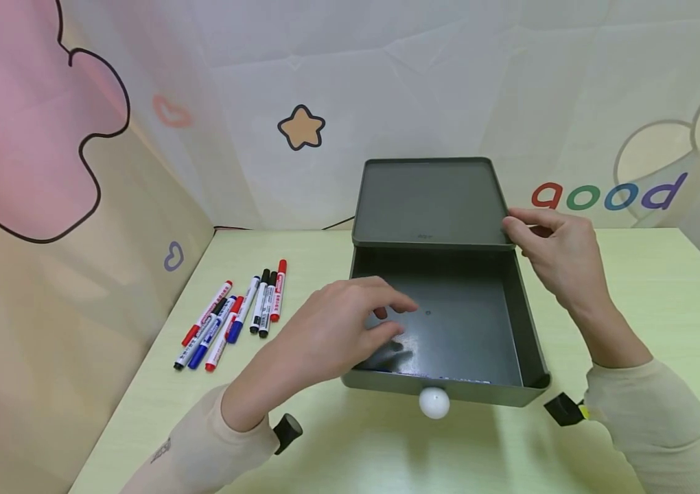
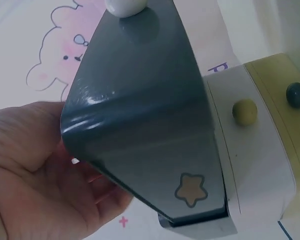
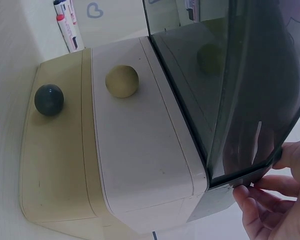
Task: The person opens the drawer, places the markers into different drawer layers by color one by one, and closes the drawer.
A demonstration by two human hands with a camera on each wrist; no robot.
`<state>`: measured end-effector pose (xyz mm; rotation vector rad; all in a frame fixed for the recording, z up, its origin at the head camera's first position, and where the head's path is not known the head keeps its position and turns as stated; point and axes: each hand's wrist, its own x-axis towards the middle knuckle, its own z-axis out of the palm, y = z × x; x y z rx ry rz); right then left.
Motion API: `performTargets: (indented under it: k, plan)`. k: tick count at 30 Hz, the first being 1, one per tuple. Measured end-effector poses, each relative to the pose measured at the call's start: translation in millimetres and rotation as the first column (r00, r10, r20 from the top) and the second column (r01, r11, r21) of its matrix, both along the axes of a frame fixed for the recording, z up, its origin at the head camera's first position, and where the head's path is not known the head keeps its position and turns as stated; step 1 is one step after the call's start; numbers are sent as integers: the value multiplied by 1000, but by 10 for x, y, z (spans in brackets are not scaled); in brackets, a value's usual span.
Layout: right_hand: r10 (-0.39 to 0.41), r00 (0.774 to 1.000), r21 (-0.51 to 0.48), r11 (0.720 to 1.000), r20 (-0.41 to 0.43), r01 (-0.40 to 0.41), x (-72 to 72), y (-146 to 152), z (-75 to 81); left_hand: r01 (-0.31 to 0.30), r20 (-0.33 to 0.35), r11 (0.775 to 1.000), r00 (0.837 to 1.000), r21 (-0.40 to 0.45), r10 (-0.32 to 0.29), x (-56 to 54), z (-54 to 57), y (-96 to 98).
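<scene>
A grey drawer [image 1: 486, 392] with a white knob [image 1: 434, 403] is pulled out from under a flat grey top [image 1: 430, 199]; no contents show inside. My left hand [image 1: 350, 329] is over the drawer's left side, fingers loosely bent with a gap between thumb and forefinger. In the left wrist view the left hand [image 2: 35, 175] is beside the drawer's rounded edge, some fingers hidden behind it. At the right front corner of the top, my right hand [image 1: 556, 250] pinches the grey casing between thumb and fingers. The right wrist view shows the right hand's fingertips [image 3: 242, 192] at that corner.
Several red, blue and black markers [image 1: 226, 322] lie on the pale green table [image 1: 158, 418] to the left. Below the grey drawer are a white drawer [image 3: 145, 145] with a yellow knob and a yellow drawer [image 3: 60, 165] with a dark knob. A printed cloth [image 1: 387, 82] hangs behind.
</scene>
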<state>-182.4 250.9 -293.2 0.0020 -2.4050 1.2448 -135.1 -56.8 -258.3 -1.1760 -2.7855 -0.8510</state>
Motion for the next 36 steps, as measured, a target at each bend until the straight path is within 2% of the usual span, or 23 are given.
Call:
performTargets:
  k: [6, 12, 19, 26, 29, 36]
  plan:
    - [1, 1000, 0, 1000, -6, -1, -3, -2, 2, -27, -51, 979, 998, 202, 38, 3, 23, -133]
    - [3, 1000, 0, 1000, -3, -3, -1, -10, 3, -80, -81, 949, 991, 305, 109, -21, 24, -292]
    - [11, 1000, -14, 1000, -3, -11, -6, -29, -11, -193, -35, 910, 975, 368, 221, -76, -4, -530]
    - [1, 1000, -8, 1000, -5, -1, 1, -24, -7, -296, 25, 876, 950, 381, 310, -177, -58, -749]
    - [1, 1000, -13, 1000, -12, -2, 1, -19, 0, -343, 44, 859, 934, 381, 353, -208, -70, -811]
    - [12, 1000, -30, 999, -11, -12, 1, -17, 1, -432, 87, 803, 895, 411, 437, -284, -149, -926]
